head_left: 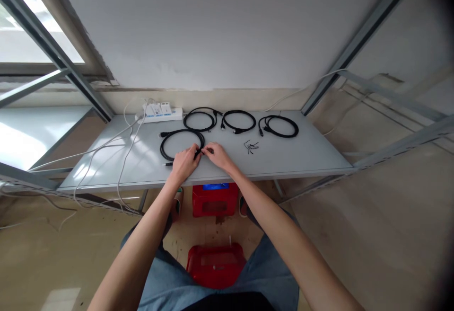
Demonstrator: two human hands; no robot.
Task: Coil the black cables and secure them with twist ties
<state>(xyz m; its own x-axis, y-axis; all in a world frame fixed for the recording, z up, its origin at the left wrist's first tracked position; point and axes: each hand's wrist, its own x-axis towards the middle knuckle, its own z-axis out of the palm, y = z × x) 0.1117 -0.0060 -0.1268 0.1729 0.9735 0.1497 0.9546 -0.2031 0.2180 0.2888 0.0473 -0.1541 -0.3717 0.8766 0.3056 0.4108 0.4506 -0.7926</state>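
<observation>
A coiled black cable (pixel 177 143) lies on the grey shelf (pixel 305 155) in front of me. My left hand (pixel 185 161) is closed, pinching the coil at its right side. My right hand (pixel 219 155) meets it there, fingers pinched on the same spot of the cable; a small tie may be between the fingertips, too small to tell. Three more coiled black cables (pixel 199 120) (pixel 238 121) (pixel 279 126) lie in a row farther back. A few small black twist ties (pixel 251 147) lie to the right of my right hand.
A white power strip (pixel 161 112) with plugged adapters sits at the shelf's back left, white cords (pixel 117 145) trailing off the front left edge. Slanted metal frame bars (pixel 56 50) rise at both sides. Two red plastic stools (pixel 214 199) (pixel 216 263) stand on the floor beneath.
</observation>
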